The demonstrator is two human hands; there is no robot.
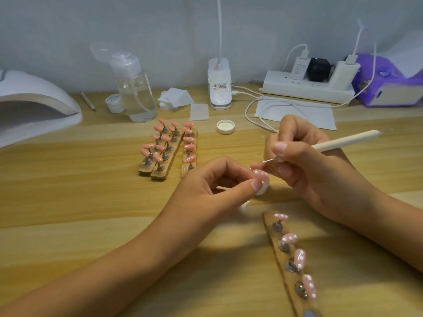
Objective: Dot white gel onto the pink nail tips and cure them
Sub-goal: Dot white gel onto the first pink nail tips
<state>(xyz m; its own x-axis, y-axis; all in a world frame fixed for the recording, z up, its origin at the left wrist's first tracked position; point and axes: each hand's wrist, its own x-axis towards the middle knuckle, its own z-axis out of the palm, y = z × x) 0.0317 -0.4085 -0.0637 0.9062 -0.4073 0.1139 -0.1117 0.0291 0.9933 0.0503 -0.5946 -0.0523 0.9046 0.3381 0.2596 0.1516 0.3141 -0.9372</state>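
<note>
Open table (68, 191) lies front-left; three nail stands (168, 149) and a bottle (135, 92) block the back

Views: one, a wide-angle camera worn on the person's head.
Position: above the near side of the wooden table (80, 191), close over the work.
Facing: forward and down, toward the wall (68, 30) behind the table.
Centre: the left hand (206, 188) pinching a pink nail tip (261, 175) and the right hand (304, 161) gripping a dotting pen (343, 141), just right of the middle.
Span: nail lamp (34, 99) cut by the left edge, purple pack (384, 88) cut by the right.
Bottom edge: cuts off a wooden holder strip (282, 266) at lower right.
</note>
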